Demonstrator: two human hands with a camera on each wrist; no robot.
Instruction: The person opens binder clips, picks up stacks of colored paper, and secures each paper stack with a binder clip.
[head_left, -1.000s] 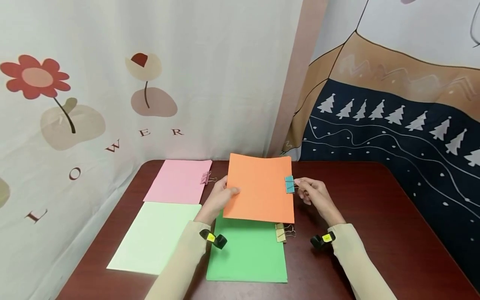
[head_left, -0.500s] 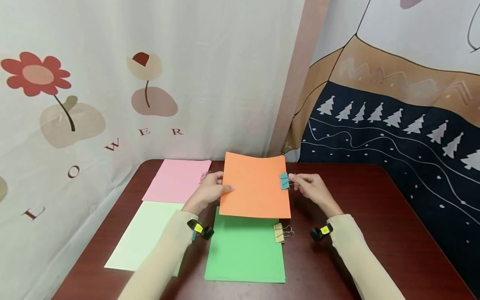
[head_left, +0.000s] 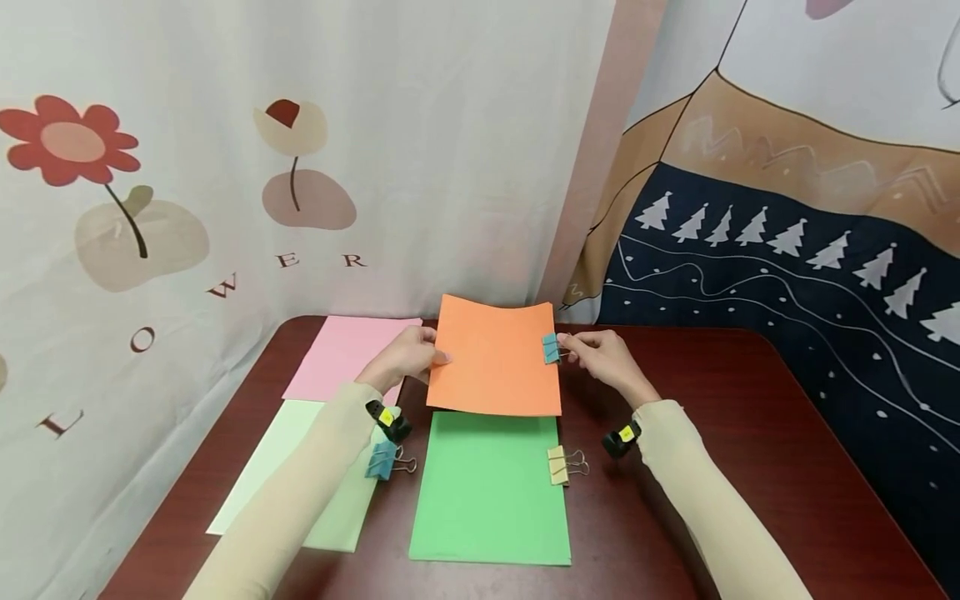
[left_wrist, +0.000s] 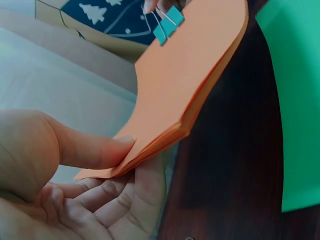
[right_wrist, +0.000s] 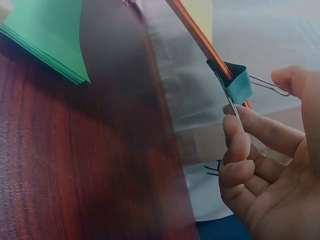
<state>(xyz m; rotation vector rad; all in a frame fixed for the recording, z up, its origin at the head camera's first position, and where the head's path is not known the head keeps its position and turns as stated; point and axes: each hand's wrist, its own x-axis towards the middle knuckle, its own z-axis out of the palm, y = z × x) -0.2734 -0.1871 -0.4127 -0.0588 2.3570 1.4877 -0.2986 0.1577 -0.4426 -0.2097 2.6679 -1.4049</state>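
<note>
Above the table's far part, a stack of orange paper (head_left: 495, 358) is held up, slightly bowed. Its left edge is gripped by my left hand (head_left: 405, 358), thumb on top and fingers beneath, as the left wrist view shows. A teal binder clip (head_left: 551, 348) sits on the stack's right edge. My right hand (head_left: 603, 358) pinches the clip's wire handles; in the right wrist view the thumb is on one handle (right_wrist: 270, 86) and the fingers on the other. The clip's body (right_wrist: 241, 87) is still around the orange edge.
Nearer on the dark red table (head_left: 720, 467) lies a green paper stack (head_left: 487, 500) with a yellow binder clip (head_left: 558, 465). To the left are a pale green stack (head_left: 337, 517) with a blue binder clip (head_left: 381, 461) and a pink stack (head_left: 345, 354), partly behind the left arm.
Both hands have carried the clipped orange stack left and farther from me. The blue clip has come into view beside my left forearm, while the pink clip is now hidden behind the left hand.
</note>
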